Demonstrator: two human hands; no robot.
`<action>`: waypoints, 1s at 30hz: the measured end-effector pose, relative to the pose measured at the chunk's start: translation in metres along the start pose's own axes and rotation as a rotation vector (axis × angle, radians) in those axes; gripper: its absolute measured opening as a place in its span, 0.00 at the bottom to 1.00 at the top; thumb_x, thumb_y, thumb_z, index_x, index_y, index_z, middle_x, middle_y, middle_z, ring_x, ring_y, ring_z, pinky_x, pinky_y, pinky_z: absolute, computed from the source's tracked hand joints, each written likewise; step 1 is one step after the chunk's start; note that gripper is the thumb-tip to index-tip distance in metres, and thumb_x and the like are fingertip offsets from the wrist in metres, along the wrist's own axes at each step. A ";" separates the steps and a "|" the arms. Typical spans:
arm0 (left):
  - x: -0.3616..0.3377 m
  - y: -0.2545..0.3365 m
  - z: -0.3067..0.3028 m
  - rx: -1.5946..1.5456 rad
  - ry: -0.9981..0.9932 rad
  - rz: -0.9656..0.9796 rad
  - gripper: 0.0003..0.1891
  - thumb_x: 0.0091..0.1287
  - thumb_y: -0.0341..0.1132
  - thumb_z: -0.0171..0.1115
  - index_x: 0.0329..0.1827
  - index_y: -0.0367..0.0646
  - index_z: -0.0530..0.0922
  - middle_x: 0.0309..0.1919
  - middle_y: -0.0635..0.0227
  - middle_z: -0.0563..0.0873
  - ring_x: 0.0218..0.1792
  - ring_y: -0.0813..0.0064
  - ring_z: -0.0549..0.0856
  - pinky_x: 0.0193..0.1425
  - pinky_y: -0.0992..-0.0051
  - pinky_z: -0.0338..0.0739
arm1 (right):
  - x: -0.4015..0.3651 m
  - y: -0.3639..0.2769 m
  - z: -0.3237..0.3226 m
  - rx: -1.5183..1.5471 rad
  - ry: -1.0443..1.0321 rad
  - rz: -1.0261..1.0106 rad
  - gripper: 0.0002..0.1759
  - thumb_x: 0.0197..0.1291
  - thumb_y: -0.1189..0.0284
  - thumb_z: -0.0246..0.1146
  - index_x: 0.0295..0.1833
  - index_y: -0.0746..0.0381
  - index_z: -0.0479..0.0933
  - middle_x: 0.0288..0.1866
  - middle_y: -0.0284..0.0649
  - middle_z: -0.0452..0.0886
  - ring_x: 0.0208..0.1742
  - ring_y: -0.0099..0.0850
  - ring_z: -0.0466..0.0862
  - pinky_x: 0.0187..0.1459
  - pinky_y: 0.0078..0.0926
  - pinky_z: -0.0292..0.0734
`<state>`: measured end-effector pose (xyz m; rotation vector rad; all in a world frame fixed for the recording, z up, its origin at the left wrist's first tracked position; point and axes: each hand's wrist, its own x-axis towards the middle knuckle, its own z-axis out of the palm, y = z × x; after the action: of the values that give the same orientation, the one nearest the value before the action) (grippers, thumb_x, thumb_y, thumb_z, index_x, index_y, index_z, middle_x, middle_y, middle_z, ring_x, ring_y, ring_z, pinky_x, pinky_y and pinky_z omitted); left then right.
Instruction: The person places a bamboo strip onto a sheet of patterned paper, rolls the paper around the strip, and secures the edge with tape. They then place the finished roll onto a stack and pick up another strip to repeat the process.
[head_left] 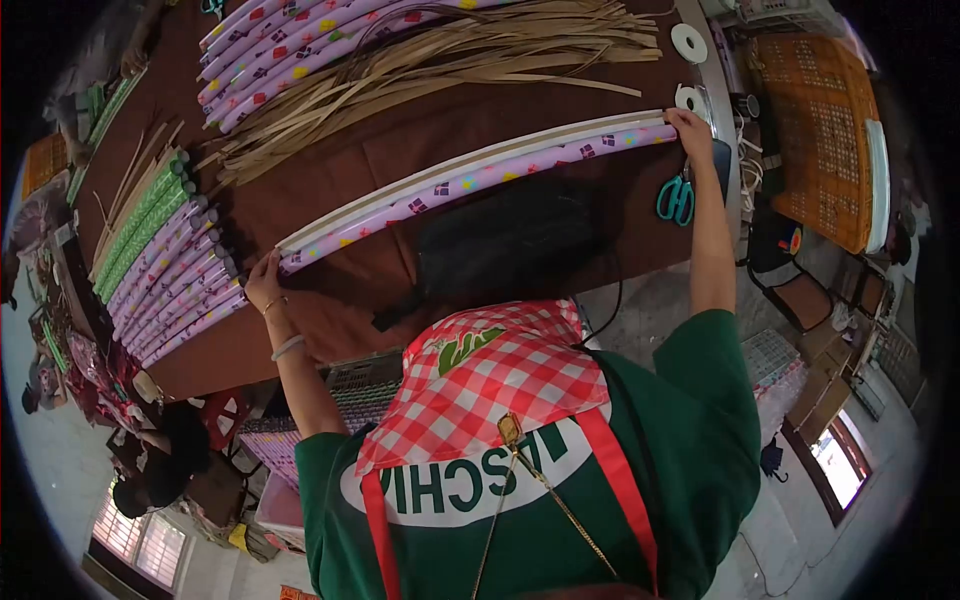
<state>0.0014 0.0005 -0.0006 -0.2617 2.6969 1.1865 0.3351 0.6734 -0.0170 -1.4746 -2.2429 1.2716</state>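
A long roll of purple patterned wrapping paper [500, 174] lies across the brown table, with a pale tan-and-cream strip [400, 191] running along its far side. My left hand [265, 282] is closed at the left end of the roll. At the right end, my right hand [691, 135] pinches the roll and strip, its fingertips partly hidden. Teal-handled scissors [676, 200] lie just below my right hand, their blades partly covered by it. A white tape roll [688, 98] sits right beyond that hand.
Long tan strips [450, 75] are heaped behind the roll, with more purple rolls [290, 50] further back. Green rolls [150, 215] and purple rolls [180, 290] are stacked at left. A black cloth-like item [500, 235] lies before me. An orange woven crate [815, 140] stands at right. People sit at lower left.
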 end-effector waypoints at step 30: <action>-0.005 0.009 -0.002 0.100 0.039 0.019 0.16 0.53 0.41 0.70 0.38 0.39 0.84 0.32 0.66 0.87 0.33 0.83 0.82 0.40 0.82 0.74 | 0.005 0.006 0.006 -0.131 0.081 -0.049 0.14 0.54 0.65 0.64 0.42 0.63 0.80 0.34 0.35 0.82 0.35 0.23 0.79 0.39 0.20 0.73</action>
<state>0.0037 0.0061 0.0083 -0.2474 2.7879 1.0582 0.3335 0.6750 -0.0266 -1.4759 -2.3331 1.0502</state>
